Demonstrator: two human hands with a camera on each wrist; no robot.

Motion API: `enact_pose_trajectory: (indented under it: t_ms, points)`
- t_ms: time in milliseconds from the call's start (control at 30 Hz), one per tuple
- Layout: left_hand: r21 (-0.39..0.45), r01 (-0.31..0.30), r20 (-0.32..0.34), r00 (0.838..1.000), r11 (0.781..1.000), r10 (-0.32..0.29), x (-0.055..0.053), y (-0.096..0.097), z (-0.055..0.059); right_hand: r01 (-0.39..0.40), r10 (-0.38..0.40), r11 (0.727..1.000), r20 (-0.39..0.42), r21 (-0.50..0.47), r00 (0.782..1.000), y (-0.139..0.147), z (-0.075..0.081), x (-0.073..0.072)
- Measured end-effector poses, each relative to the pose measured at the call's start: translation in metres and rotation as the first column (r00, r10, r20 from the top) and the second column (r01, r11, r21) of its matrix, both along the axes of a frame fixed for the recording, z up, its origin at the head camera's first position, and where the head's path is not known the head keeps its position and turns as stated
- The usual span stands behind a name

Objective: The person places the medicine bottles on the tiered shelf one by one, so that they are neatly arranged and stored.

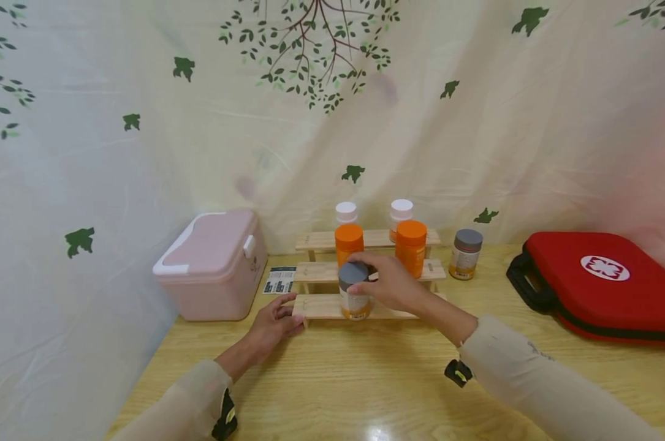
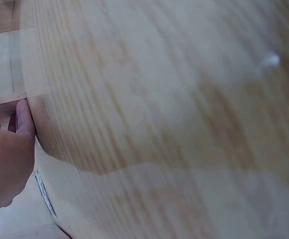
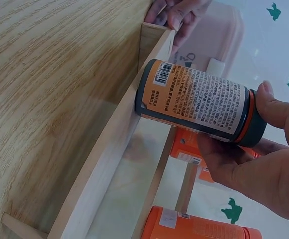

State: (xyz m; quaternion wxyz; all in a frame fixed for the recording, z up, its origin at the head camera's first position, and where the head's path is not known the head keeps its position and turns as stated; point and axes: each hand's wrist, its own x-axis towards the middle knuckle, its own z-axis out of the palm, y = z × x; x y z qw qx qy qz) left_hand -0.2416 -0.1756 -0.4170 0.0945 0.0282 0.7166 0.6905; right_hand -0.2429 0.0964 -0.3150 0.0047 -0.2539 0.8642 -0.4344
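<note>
My right hand (image 1: 395, 283) grips a grey-lidded pill bottle (image 1: 354, 300) by its lid and upper side. The bottle is upright at the lowest step of a three-step wooden rack (image 1: 321, 306); its base reaches that step's front edge in the right wrist view. At the rack's left end, my left hand (image 1: 274, 324) pinches the lowest board between thumb and fingers, as the left wrist view shows. Two orange bottles (image 1: 411, 248) stand on the middle step, one partly hidden behind the right hand. Two white bottles (image 1: 401, 215) are on the top step.
Another grey-lidded bottle (image 1: 466, 254) stands on the table (image 1: 332, 380) right of the rack. A pink lidded box (image 1: 211, 269) is at the left, with a printed packet (image 1: 279, 280) beside it. Far right lies a red first-aid case (image 1: 602, 288). A patterned curtain hangs behind.
</note>
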Motion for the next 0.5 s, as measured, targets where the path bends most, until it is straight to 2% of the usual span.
enact_pose_trajectory:
  t_ms: [233, 500]
  points:
    - [-0.020, -0.015, 0.016, 1.000, 1.000, 0.016, 0.001, 0.001, 0.003, 0.009, -0.009, 1.000, 0.000, -0.004, 1.000, 0.000, 0.000, 0.001]
    - [-0.004, 0.006, -0.010, 1.000, 1.000, -0.006, 0.002, 0.000, 0.002, -0.018, 0.018, 0.999, -0.011, -0.038, 1.000, 0.016, 0.001, 0.006]
